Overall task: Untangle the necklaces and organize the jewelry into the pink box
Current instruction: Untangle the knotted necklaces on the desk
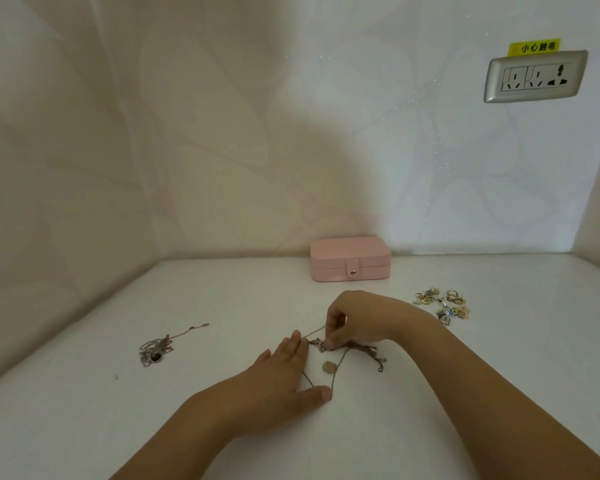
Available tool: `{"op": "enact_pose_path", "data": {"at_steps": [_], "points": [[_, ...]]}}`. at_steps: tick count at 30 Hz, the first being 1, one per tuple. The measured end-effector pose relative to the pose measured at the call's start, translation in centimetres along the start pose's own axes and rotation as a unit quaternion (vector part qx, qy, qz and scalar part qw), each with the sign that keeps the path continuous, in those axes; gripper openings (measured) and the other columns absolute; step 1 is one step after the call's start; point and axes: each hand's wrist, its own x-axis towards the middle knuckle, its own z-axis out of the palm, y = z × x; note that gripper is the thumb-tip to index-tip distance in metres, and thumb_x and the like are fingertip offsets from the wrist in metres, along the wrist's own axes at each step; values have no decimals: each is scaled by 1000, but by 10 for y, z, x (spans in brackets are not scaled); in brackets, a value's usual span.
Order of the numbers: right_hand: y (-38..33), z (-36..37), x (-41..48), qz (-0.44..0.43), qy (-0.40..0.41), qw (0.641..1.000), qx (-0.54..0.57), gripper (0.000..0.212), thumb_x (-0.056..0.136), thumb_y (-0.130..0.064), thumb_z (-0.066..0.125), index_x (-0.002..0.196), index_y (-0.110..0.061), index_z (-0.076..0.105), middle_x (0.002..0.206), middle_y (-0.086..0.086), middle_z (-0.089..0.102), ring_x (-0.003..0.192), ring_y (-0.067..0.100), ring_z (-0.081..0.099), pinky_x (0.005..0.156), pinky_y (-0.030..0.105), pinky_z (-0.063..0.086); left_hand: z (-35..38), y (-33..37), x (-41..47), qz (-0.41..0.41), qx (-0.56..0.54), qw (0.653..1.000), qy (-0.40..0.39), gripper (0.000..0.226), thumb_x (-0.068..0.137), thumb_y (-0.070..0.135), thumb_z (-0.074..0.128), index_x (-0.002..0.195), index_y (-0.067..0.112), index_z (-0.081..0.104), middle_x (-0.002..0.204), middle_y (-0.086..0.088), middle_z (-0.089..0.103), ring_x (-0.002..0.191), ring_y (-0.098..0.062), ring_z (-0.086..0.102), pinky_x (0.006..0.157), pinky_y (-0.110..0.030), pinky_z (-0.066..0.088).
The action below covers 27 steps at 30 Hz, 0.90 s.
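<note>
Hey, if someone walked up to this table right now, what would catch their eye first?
Two bare hands meet mid-table over a tangle of thin metal chains: the right hand pinches it, and the left hand rests flat beside it, fingers straight. Behind them a closed pale pink snap-clasp box sits against the wall. A heap of small gold jewelry lies to the right.

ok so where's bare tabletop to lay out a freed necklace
Bare tabletop: between the silver chain heap and the left hand; left of the pink box. Crowded: the tangle the right hand pinches, and the earring pile right of it.
</note>
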Motion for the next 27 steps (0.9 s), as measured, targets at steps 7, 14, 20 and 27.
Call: {"op": "enact_pose_path", "data": {"at_steps": [7, 14, 20, 27], "points": [[-3, -7, -7, 41, -62, 991, -110, 33, 93, -30, 58, 77, -2, 57, 69, 3, 49, 62, 16, 42, 53, 22, 30, 0, 9, -7, -19, 32, 999, -23, 77, 99, 52, 25, 148, 12, -19, 156, -3, -25, 145, -12, -16, 119, -32, -5], [4, -15, -14, 67, -68, 979, -179, 40, 98, -25, 45, 62, -16, 32, 64, -2, 35, 54, 12, 31, 51, 23, 25, -4, 12, -15, -26, 22, 999, -40, 80, 98, 53, 28, 148, 12, -19, 156, -2, -25, 145, -11, -15, 119, -29, -3], [22, -27, -16, 144, -91, 952, -253, 33, 96, -14, 49, 63, -14, 43, 77, 6, 58, 61, 14, 43, 52, 21, 31, -6, 13, -20, -49, 23, 998, -43, 82, 98, 54, 29, 148, 11, -19, 156, -4, -25, 146, -14, -13, 117, -27, 0], [27, -21, -6, 168, -23, 961, -221, 31, 98, -8, 40, 67, -13, 34, 69, -1, 35, 56, 10, 31, 49, 21, 25, -6, 16, -24, -122, 72, 988, -59, 84, 98, 56, 26, 148, 1, -13, 157, -15, -17, 147, -24, -8, 118, -35, 7]]}}
